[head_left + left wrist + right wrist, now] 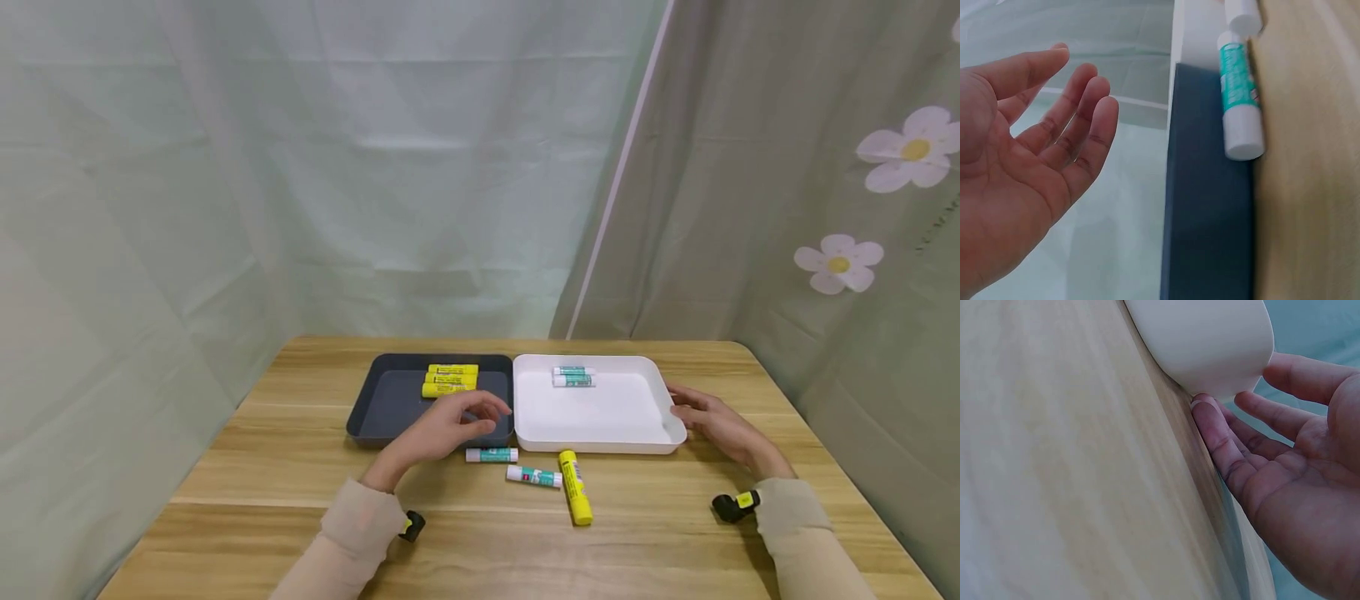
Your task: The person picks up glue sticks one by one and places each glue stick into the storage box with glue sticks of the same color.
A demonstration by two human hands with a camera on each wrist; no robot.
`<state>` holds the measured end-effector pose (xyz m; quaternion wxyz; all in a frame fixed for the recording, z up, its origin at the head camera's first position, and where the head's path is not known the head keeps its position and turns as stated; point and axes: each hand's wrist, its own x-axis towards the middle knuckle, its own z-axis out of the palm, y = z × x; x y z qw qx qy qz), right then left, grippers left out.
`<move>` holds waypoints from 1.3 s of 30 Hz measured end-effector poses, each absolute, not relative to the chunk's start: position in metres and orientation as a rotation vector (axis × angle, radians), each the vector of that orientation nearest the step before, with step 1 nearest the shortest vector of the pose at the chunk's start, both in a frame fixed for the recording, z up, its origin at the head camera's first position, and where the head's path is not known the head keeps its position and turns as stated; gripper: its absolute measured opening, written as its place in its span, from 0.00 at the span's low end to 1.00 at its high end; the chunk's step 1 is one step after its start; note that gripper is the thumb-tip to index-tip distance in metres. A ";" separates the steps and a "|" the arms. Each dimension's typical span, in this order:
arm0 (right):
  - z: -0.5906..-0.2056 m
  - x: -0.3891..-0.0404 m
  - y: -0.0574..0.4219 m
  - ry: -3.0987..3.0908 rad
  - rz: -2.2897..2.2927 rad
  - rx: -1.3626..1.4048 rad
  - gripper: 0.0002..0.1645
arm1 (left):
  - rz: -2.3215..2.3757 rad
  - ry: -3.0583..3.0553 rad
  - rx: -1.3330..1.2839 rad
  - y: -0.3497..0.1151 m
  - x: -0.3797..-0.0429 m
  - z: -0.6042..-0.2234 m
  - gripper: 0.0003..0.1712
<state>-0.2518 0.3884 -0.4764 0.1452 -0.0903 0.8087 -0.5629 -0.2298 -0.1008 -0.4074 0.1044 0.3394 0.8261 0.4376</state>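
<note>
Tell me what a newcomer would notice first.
Likely the yellow stick on the table, in front of the white tray. Next, three yellow sticks in the dark tray, with the left hand over its near right part. The right hand is at the white tray's right end.

White tray (1207,340) cut off, right-wrist view

Place: curtained-off booth; wider room unclear
Curtains (442,167): enclose three sides, white flowers (838,264) at right
Counter (645,533): wood-grain top
</note>
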 end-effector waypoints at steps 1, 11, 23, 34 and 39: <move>-0.476 -0.252 0.388 2.329 -1.621 -0.258 0.44 | 1.287 2.434 0.998 -0.100 -0.229 -0.409 0.14; -0.476 -0.253 0.389 2.343 -1.602 -0.238 0.44 | 1.240 2.411 1.024 -0.087 -0.222 -0.424 0.14; -0.475 -0.251 0.389 2.345 -1.587 -0.246 0.44 | 1.135 2.400 1.053 -0.069 -0.213 -0.438 0.14; -0.476 -0.252 0.389 2.348 -1.588 -0.246 0.44 | 1.045 2.389 1.049 -0.061 -0.207 -0.442 0.15; -0.476 -0.252 0.389 2.353 -1.592 -0.248 0.43 | 0.987 2.405 1.053 -0.062 -0.204 -0.441 0.15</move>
